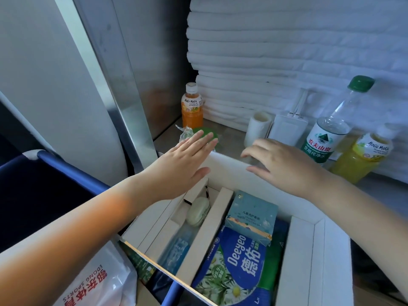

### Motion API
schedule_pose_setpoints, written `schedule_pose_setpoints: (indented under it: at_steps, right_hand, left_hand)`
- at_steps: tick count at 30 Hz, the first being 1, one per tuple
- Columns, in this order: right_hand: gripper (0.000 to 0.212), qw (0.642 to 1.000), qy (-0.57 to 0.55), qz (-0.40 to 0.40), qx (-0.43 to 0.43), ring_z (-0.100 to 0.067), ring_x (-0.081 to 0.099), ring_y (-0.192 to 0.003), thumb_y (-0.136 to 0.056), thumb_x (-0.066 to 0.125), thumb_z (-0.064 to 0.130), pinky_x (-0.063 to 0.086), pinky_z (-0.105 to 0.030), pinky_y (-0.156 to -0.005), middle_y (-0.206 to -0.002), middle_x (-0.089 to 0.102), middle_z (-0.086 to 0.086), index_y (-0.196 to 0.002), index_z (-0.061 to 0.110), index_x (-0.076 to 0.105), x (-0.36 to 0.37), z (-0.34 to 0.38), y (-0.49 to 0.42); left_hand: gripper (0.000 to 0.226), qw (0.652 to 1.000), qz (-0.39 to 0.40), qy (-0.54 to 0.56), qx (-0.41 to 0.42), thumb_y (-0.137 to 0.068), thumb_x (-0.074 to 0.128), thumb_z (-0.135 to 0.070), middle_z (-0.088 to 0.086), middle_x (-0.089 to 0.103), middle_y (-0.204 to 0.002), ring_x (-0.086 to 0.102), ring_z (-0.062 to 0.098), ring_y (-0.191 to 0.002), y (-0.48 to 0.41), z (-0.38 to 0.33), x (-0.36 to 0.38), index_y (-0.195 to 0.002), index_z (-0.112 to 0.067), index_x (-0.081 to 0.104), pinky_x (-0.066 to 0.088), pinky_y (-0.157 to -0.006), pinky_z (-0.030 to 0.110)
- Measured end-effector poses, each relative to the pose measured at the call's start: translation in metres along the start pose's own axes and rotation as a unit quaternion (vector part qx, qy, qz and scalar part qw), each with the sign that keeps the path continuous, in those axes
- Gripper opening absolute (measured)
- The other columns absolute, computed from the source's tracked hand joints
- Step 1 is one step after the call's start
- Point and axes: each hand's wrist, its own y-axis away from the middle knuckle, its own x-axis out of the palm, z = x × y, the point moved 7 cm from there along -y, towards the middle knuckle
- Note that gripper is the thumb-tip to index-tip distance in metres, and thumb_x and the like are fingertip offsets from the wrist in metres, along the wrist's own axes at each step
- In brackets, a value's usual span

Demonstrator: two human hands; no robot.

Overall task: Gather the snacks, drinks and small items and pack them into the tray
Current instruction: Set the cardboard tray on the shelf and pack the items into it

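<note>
White plastic bag (99, 281) lay beside white cardboard tray (309, 250); left hand (185, 157), right hand (284, 164) hovered open-fingered, empty, over its far rim; round green snack (212, 134) just beyond.

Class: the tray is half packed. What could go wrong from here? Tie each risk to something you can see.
1. The left hand reaches flat toward the green wrapped item; the orange bottle standing just behind could get knocked over.
2. The tray already holds a wipes pack and a blue box, so the water bottle and yellow bottle may not fit.
</note>
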Motion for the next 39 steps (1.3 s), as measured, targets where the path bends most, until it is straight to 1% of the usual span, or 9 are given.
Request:
schedule_pose_setpoints:
  at_steps: [6, 16, 22, 26, 27, 29, 32, 36, 39]
  right_hand:
    - [0.021, 0.994, -0.097, 0.013, 0.039, -0.008, 0.057, -0.084, -0.096, 0.045, 0.040, 0.046, -0.031, -0.072, -0.097, 0.063, 0.016, -0.111, 0.031, 0.056, 0.013, -0.015, 0.011]
    - [0.023, 0.995, -0.073, 0.030, 0.053, -0.012, 0.059, -0.078, -0.097, 0.039, 0.042, 0.047, -0.033, -0.072, -0.091, 0.066, 0.006, -0.113, 0.032, 0.053, 0.012, -0.022, 0.016]
    - [0.020, 0.992, -0.094, 0.020, 0.084, -0.005, 0.059, -0.078, -0.096, 0.045, 0.040, 0.044, -0.024, -0.069, -0.089, 0.067, 0.011, -0.110, 0.032, 0.057, 0.005, -0.028, 0.035]
    - [0.024, 0.984, -0.132, 0.034, 0.112, 0.000, 0.058, -0.082, -0.093, 0.049, 0.043, 0.040, -0.014, -0.068, -0.092, 0.063, 0.019, -0.108, 0.030, 0.062, 0.005, -0.034, 0.041]
    - [0.030, 0.980, -0.152, 0.004, 0.132, -0.001, 0.058, -0.084, -0.091, 0.049, 0.046, 0.041, -0.014, -0.070, -0.095, 0.062, 0.018, -0.110, 0.027, 0.063, 0.000, -0.037, 0.042]
    - [0.036, 0.955, -0.180, -0.149, 0.180, -0.009, 0.059, -0.088, -0.090, 0.051, 0.045, 0.046, -0.021, -0.074, -0.101, 0.060, 0.010, -0.113, 0.020, 0.063, -0.025, -0.051, 0.048]
    - [0.037, 0.882, -0.110, -0.382, 0.252, -0.022, 0.054, -0.107, -0.086, 0.064, 0.016, 0.046, -0.035, -0.091, -0.116, 0.051, -0.005, -0.121, 0.007, 0.053, -0.064, -0.073, 0.067]
    - [0.072, 0.850, -0.088, -0.383, 0.350, -0.033, 0.028, -0.133, -0.077, 0.072, 0.010, 0.025, -0.036, -0.111, -0.141, 0.028, -0.022, -0.137, 0.000, 0.033, -0.063, -0.100, 0.065]
    - [0.080, 0.845, -0.112, -0.380, 0.359, -0.033, 0.018, -0.141, -0.078, 0.070, 0.005, 0.019, -0.036, -0.115, -0.147, 0.019, -0.025, -0.142, -0.001, 0.022, -0.049, -0.107, 0.059]
  left_hand:
    - [0.055, 0.998, 0.000, 0.057, 0.003, -0.100, 0.026, -0.041, -0.005, 0.022, -0.153, 0.007, 0.009, -0.141, -0.015, -0.005, 0.012, -0.150, -0.022, 0.013, -0.002, -0.106, 0.018]
    - [0.058, 0.990, 0.028, 0.139, -0.006, -0.101, 0.032, -0.030, -0.002, 0.015, -0.154, -0.005, -0.003, -0.128, -0.023, -0.018, 0.010, -0.151, -0.016, 0.004, -0.021, -0.082, -0.006]
    - [0.063, 0.994, -0.004, 0.105, 0.018, -0.101, 0.030, -0.032, 0.000, 0.015, -0.154, -0.001, 0.005, -0.135, -0.027, -0.035, 0.016, -0.150, -0.012, -0.003, -0.021, -0.092, 0.003]
    - [0.064, 0.995, -0.007, 0.097, 0.020, -0.101, 0.030, -0.031, 0.000, 0.010, -0.155, -0.002, 0.010, -0.140, -0.029, -0.040, 0.018, -0.149, -0.010, -0.006, -0.010, -0.105, 0.014]
    - [0.064, 0.996, -0.009, 0.083, 0.025, -0.101, 0.029, -0.031, 0.000, 0.010, -0.155, -0.001, 0.011, -0.142, -0.028, -0.041, 0.019, -0.149, -0.010, -0.008, -0.006, -0.108, 0.017]
    - [0.065, 0.998, -0.013, 0.053, 0.033, -0.101, 0.029, -0.031, 0.000, 0.009, -0.156, 0.000, 0.013, -0.143, -0.026, -0.040, 0.018, -0.148, -0.009, -0.010, -0.002, -0.112, 0.020]
    - [0.066, 0.998, -0.009, 0.047, 0.032, -0.101, 0.028, -0.032, 0.000, 0.007, -0.156, -0.001, 0.012, -0.143, -0.026, -0.040, 0.017, -0.148, -0.010, -0.012, -0.002, -0.113, 0.021]
    - [0.066, 0.998, 0.001, 0.058, 0.029, -0.101, 0.029, -0.032, -0.001, 0.005, -0.157, -0.004, 0.012, -0.144, -0.026, -0.039, 0.017, -0.148, -0.012, -0.013, -0.001, -0.114, 0.023]
    - [0.068, 0.998, 0.004, 0.065, 0.025, -0.100, 0.030, -0.035, -0.003, 0.003, -0.158, -0.005, 0.011, -0.144, -0.026, -0.038, 0.017, -0.148, -0.014, -0.014, -0.002, -0.113, 0.023]
